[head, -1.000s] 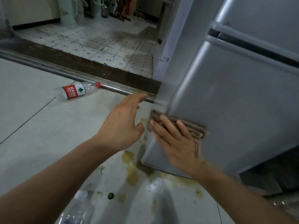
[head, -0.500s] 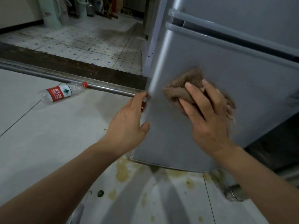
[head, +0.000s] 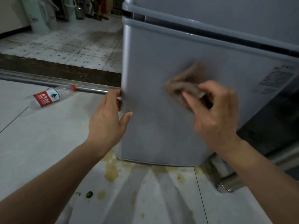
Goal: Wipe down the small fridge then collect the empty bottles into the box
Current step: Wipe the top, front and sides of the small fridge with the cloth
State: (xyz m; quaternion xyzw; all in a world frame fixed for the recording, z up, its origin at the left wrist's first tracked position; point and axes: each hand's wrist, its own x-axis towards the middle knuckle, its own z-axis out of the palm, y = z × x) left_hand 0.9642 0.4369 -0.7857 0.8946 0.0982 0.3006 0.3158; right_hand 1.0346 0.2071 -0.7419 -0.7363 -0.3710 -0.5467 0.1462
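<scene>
The small grey fridge (head: 161, 130) fills the middle and right of the view, its lower door facing me. My right hand (head: 216, 117) grips a crumpled brown cloth (head: 182, 84) and holds it against the door; hand and cloth are blurred. My left hand (head: 108, 120) holds the door's left edge, fingers round the edge and thumb on the front. An empty clear plastic bottle (head: 50, 97) with a red label and red cap lies on its side on the floor at the left. No box is in view.
Yellowish stains (head: 111, 172) and a small green bit (head: 89, 194) mark the pale floor tiles below the fridge. A metal door rail (head: 48, 81) and dark threshold cross the floor at the left. A metal foot (head: 228, 183) stands at the fridge's lower right. Pale green flasks (head: 38, 15) stand in the far room.
My right hand has carried the cloth up and to the right across the fridge door. My left hand has closed onto the door's left edge. The view has shifted right.
</scene>
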